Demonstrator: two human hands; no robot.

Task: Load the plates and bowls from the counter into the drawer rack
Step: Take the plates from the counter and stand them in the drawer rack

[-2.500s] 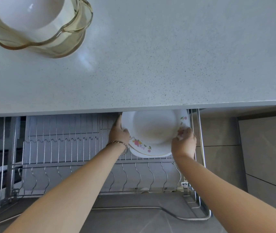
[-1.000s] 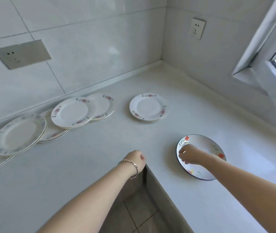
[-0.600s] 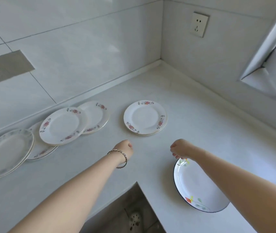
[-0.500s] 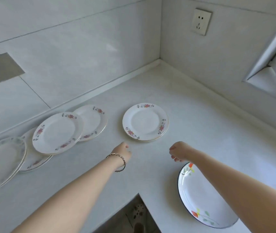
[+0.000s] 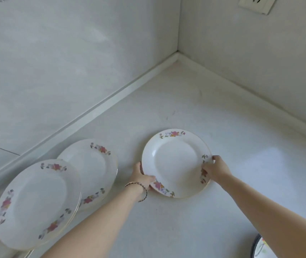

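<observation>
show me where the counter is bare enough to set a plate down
Bare counter runs from the held floral plate back to the wall corner, and right of the right hand. Crowded left: overlapping plates beyond the left hand.

Bright, soft daylight fills the scene; the pale white stone counter (image 5: 223, 118) carries a washed-out glare patch at four o'clock. Shadows under the round white floral-rimmed plate (image 5: 174, 161) are faint. Wide-angle distortion bows the grey tiled wall (image 5: 74, 62) toward the edges; detail at eight o'clock looks soft.

Floral plate (image 5: 175, 161) flat on counter (image 5: 223, 127), gripped both sides.
</observation>
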